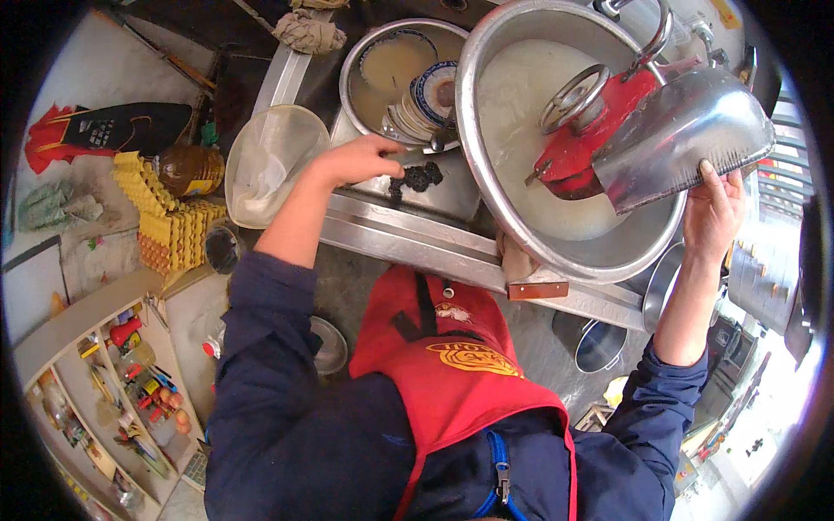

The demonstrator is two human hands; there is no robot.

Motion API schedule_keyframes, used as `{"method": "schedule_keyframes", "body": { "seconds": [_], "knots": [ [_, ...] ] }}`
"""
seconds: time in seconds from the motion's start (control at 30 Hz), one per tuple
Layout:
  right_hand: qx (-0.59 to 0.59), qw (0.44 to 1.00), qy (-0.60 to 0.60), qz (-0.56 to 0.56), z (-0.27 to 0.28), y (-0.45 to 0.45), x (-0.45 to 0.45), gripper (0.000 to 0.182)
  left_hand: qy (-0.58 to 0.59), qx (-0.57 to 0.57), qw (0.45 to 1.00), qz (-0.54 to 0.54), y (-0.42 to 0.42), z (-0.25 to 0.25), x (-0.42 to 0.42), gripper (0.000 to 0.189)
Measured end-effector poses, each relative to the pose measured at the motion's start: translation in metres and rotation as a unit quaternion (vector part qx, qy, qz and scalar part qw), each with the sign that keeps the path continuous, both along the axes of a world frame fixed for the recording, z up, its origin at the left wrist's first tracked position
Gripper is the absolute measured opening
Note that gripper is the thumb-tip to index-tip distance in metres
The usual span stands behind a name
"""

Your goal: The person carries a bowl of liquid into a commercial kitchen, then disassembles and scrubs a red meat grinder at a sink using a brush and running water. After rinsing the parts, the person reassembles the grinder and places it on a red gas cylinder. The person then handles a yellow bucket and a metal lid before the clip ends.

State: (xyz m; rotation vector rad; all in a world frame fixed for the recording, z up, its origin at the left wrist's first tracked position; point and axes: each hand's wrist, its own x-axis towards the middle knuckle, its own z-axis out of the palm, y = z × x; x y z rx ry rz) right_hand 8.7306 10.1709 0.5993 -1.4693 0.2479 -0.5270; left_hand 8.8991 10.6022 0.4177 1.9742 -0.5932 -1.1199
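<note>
My right hand (715,205) grips the lower edge of a curved stainless-steel cover (687,140). The cover adjoins a red-painted metal machine part (603,124) with a ring-shaped metal wheel (573,98). Both are tilted over a large steel basin (485,172) of cloudy liquid. My left hand (361,161) reaches over the steel sink counter, its fingers bent near a grey utensil handle (410,156); whether it grips that handle is unclear. Just beyond its fingertips lies a clump of black scouring material (423,177). Behind it, a smaller steel bowl (348,91) holds blue-rimmed plates (435,91) in murky water.
A translucent plastic tub (277,166) stands left of my forearm. A faucet (655,39) overhangs the large basin. A wooden-handled tool (537,290) and cloth lie at the counter's front edge (417,251). Yellow egg trays (176,234) and open shelves (111,397) are at left.
</note>
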Motion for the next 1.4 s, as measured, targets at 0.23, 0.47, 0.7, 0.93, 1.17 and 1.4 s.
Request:
{"method": "schedule_keyframes", "body": {
  "seconds": [0.23,0.47,0.7,0.93,1.17,1.4],
  "knots": [
    [-0.022,1.0,0.007,0.007,0.003,0.003,-0.001,0.034,-0.031,0.297,0.906,-0.301,-0.034,-0.102,0.01,0.044],
    [-0.006,0.999,0.039,0.002,0.001,-0.007,-0.007,0.028,-0.13,0.426,0.83,-0.336,-0.024,-0.178,0.007,0.041],
    [0.014,0.999,0.037,0.003,0.006,-0.007,-0.009,0.03,-0.218,0.404,0.803,-0.379,0.0,-0.217,0.008,0.048],
    [0.003,0.999,0.049,-0.019,0.006,-0.009,-0.011,0.03,-0.181,0.404,0.793,-0.418,0.013,-0.228,0.014,0.048],
    [-0.007,0.999,0.036,-0.028,0.01,0.0,-0.005,0.028,-0.101,0.409,0.821,-0.385,0.017,-0.231,0.016,0.046],
    [-0.019,1.0,0.021,-0.007,0.007,0.006,0.004,0.028,-0.103,0.318,0.9,-0.281,-0.003,-0.164,-0.002,0.029]
  ]
}}
